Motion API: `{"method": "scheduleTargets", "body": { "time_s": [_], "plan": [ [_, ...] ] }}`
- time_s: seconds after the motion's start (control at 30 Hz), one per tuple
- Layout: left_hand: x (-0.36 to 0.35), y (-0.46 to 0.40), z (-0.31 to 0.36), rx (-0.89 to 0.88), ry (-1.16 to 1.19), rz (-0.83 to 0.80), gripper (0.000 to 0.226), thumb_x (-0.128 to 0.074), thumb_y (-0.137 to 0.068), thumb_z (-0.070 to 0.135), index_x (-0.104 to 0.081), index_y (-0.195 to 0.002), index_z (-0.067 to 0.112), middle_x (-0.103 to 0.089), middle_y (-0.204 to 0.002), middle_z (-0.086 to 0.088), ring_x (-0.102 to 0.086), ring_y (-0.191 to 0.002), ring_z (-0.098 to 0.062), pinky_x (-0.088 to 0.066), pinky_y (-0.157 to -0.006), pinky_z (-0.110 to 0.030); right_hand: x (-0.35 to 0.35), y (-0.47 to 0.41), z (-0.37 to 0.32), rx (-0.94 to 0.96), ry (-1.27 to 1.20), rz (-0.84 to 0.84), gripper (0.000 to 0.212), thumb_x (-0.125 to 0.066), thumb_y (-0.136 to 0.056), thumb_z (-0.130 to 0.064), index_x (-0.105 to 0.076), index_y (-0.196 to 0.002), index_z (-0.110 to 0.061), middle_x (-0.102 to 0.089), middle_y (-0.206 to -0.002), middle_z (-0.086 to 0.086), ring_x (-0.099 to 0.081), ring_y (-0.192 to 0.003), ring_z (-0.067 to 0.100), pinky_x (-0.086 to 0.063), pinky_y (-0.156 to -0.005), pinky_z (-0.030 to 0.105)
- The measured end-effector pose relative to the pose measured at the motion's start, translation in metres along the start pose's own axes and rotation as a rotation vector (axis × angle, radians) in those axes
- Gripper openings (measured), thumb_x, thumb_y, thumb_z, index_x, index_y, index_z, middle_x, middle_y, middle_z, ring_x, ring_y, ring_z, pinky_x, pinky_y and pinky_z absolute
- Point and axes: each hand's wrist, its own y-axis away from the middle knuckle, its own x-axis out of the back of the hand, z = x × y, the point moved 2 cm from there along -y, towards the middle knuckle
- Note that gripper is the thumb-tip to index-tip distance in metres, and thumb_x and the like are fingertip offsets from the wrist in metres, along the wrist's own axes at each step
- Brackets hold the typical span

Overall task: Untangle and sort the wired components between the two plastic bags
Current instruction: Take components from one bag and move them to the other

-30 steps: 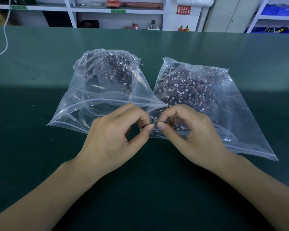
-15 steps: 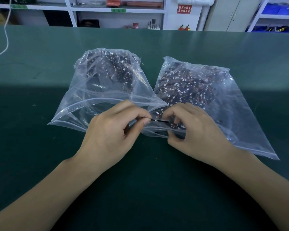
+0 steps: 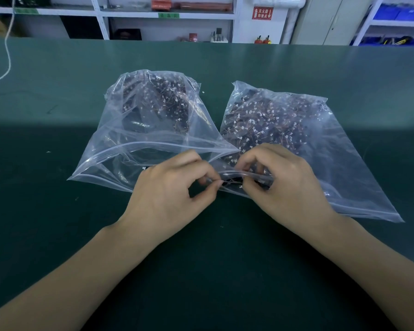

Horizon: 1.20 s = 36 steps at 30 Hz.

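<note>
Two full plastic bags block the middle – left bag [image 3: 153,130] at eleven o'clock, right bag [image 3: 296,139] at one. Bare green table [image 3: 46,211] lies open at nine, three and six.

Two plastic bags are laid on the desk [image 3: 58,235]: the left bag [image 3: 134,139] just beside the right bag [image 3: 320,144], their near corners overlapping. Wired components [image 3: 268,125] are held in both. Shelves [image 3: 167,15] are placed behind the desk.
</note>
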Motion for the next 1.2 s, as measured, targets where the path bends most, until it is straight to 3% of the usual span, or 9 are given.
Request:
{"method": "scheduleTargets", "body": {
  "time_s": [0.17,0.3,0.47,0.57,0.7,0.83,0.97,1.07,1.2],
  "plan": [
    [-0.004,-0.005,0.008,-0.039,-0.116,0.038,0.013,-0.081,-0.088,0.030,-0.070,-0.081,0.028,-0.056,-0.081,0.013,-0.043,-0.068,-0.004,-0.032,-0.051,-0.018,0.001,0.000,0.000,0.012,-0.012,0.015,0.023,-0.073,-0.081,-0.002,-0.071,-0.094,-0.021,-0.062,-0.092,-0.019,-0.054,-0.081,0.003,-0.054,-0.071,0.040],
    [-0.010,-0.005,0.009,-0.111,-0.247,0.029,0.023,-0.087,-0.084,0.022,-0.065,-0.077,0.023,-0.053,-0.077,0.007,-0.049,-0.064,-0.011,-0.033,-0.045,-0.025,-0.002,0.000,-0.002,0.027,0.010,0.006,0.025,-0.074,-0.080,0.001,-0.071,-0.094,-0.019,-0.059,-0.089,-0.019,-0.052,-0.080,0.006,-0.052,-0.072,0.035],
    [-0.009,-0.006,0.003,-0.007,-0.134,-0.014,0.043,-0.087,-0.080,0.044,-0.048,-0.074,0.029,-0.041,-0.066,0.015,-0.038,-0.056,-0.006,-0.029,-0.050,-0.022,-0.004,0.000,-0.002,0.008,0.041,-0.059,0.026,-0.074,-0.077,-0.001,-0.072,-0.093,-0.021,-0.060,-0.086,-0.015,-0.049,-0.078,0.003,-0.042,-0.074,0.021],
    [-0.001,-0.004,-0.006,0.051,-0.089,-0.005,0.052,-0.075,-0.084,0.064,-0.042,-0.069,0.027,-0.038,-0.056,0.014,-0.042,-0.052,-0.002,-0.031,-0.052,-0.023,-0.007,0.001,-0.003,-0.006,0.065,-0.105,0.023,-0.077,-0.079,-0.007,-0.072,-0.094,-0.024,-0.058,-0.086,-0.015,-0.050,-0.079,0.003,-0.039,-0.078,0.018],
    [0.013,0.002,-0.030,0.168,-0.211,-0.038,0.067,-0.036,-0.099,0.079,-0.047,-0.064,0.023,-0.046,-0.050,0.006,-0.051,-0.053,-0.008,-0.039,-0.055,-0.029,-0.008,0.003,0.001,-0.023,0.088,-0.172,0.023,-0.081,-0.082,-0.010,-0.072,-0.095,-0.026,-0.056,-0.086,-0.015,-0.051,-0.082,0.004,-0.039,-0.079,0.020],
    [0.026,-0.002,-0.057,0.340,-0.348,-0.086,0.050,-0.041,-0.100,0.067,-0.045,-0.070,0.027,-0.054,-0.061,0.009,-0.058,-0.066,-0.025,-0.039,-0.064,-0.037,-0.009,0.003,0.001,-0.028,0.082,-0.216,0.013,-0.080,-0.089,-0.024,-0.072,-0.098,-0.029,-0.057,-0.087,-0.015,-0.051,-0.085,0.004,-0.039,-0.081,0.021],
    [0.033,-0.003,-0.071,0.436,-0.421,-0.170,0.058,-0.040,-0.087,0.088,-0.049,-0.076,0.031,-0.059,-0.070,0.013,-0.052,-0.067,-0.006,-0.035,-0.065,-0.037,-0.008,0.005,0.000,-0.019,0.083,-0.254,0.015,-0.076,-0.091,-0.041,-0.072,-0.100,-0.030,-0.058,-0.090,-0.014,-0.053,-0.087,0.005,-0.040,-0.084,0.021],
    [0.035,-0.002,-0.073,0.424,-0.421,-0.242,0.063,-0.041,-0.077,0.096,-0.050,-0.077,0.033,-0.063,-0.071,0.013,-0.056,-0.070,-0.005,-0.038,-0.062,-0.035,-0.008,0.006,-0.002,-0.029,0.083,-0.261,0.024,-0.074,-0.091,-0.052,-0.072,-0.100,-0.030,-0.059,-0.091,-0.013,-0.054,-0.089,0.007,-0.040,-0.084,0.020],
    [0.034,-0.002,-0.069,0.376,-0.371,-0.319,0.059,-0.041,-0.079,0.092,-0.053,-0.077,0.034,-0.063,-0.070,0.015,-0.057,-0.071,-0.003,-0.039,-0.060,-0.032,-0.009,0.006,-0.002,-0.044,0.060,-0.235,0.021,-0.073,-0.093,-0.047,-0.074,-0.098,-0.027,-0.060,-0.090,-0.010,-0.056,-0.088,0.008,-0.043,-0.084,0.021]
  ]
}}
